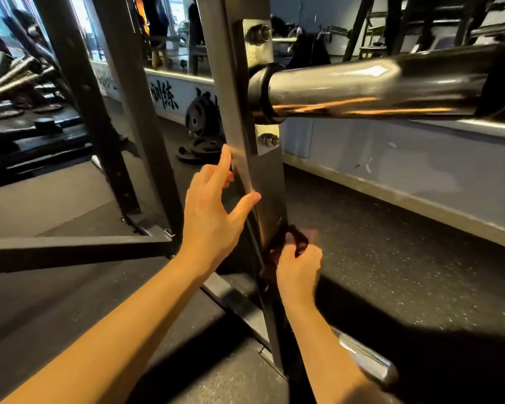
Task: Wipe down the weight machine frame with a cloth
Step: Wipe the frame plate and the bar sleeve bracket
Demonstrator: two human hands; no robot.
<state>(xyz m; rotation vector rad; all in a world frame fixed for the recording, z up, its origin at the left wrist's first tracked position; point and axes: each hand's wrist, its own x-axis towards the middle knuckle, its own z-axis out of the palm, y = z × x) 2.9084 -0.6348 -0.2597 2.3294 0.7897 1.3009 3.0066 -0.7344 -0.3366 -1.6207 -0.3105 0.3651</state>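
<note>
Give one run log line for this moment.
left hand steadies upright post | right hand presses dark cloth on post | wiping

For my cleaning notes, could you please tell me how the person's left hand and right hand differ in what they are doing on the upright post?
The left hand sits higher on the upright post, while the right hand works lower down. The left hand holds no cloth, its index finger and thumb touching the post's edges; the right hand grips a dark red cloth against the post. The left hand looks sharp, the right hand and cloth slightly blurred. Both are bare and meet the same post.
</note>
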